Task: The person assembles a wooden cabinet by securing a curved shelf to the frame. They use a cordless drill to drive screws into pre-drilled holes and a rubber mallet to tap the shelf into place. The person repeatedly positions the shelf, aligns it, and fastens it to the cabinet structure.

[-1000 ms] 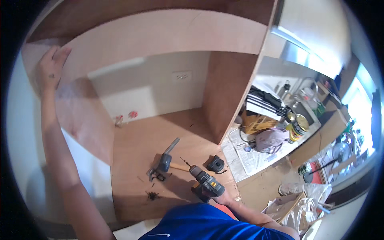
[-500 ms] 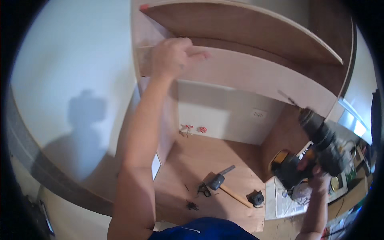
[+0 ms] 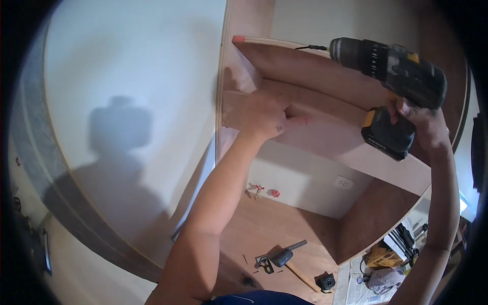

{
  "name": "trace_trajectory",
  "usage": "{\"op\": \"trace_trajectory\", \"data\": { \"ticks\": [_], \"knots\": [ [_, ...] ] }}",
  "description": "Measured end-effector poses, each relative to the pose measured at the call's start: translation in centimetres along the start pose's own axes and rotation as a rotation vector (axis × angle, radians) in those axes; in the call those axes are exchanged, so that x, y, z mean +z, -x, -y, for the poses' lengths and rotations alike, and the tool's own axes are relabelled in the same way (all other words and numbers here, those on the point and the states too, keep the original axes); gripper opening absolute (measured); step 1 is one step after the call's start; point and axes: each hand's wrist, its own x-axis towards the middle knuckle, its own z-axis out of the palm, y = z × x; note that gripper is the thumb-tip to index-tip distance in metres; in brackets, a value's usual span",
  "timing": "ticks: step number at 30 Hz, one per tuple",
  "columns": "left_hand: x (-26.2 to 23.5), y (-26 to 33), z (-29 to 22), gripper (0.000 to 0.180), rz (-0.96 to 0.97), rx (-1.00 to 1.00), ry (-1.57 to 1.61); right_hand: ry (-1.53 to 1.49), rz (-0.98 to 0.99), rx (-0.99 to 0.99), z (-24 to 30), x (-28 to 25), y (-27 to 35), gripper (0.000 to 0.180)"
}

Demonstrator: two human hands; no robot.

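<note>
My right hand is wrapped round the grip of a cordless drill, black with yellow parts. The drill is raised on the right, its chuck pointing left, and a dark screw appears to sit on the bit's tip, in front of the upper shelf. My left hand is curled over the top edge of a pale wooden board that spans the cabinet below that shelf. Some of its fingers are hidden behind the board.
On the cabinet's lower panel lie a black-headed mallet, a small square, a tape measure and scattered screws. Red-handled valves and a wall socket are behind. A white wall panel stands left.
The right hand has lifted the drill from low right to shelf height and turned its bit to the left. My left hand stays on the board while the whole view has shifted.
</note>
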Motion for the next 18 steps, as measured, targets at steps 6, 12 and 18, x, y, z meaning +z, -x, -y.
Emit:
{"op": "trace_trajectory", "data": {
  "ticks": [6,12,18],
  "knots": [
    [-0.2,-0.6,-0.4,0.064,0.019,-0.016,0.034,-0.045,0.128,0.007,0.5,3.2,-5.8,0.049],
    [-0.8,-0.9,-0.2,0.067,0.090,-0.013,0.017,-0.019,0.146,-0.035,-0.1,3.9,-8.0,0.054],
    [0.6,-0.9,0.6,0.071,-0.113,0.115,0.039,-0.034,0.188,0.090,-2.3,5.1,-9.3,0.055]
  ]
}}
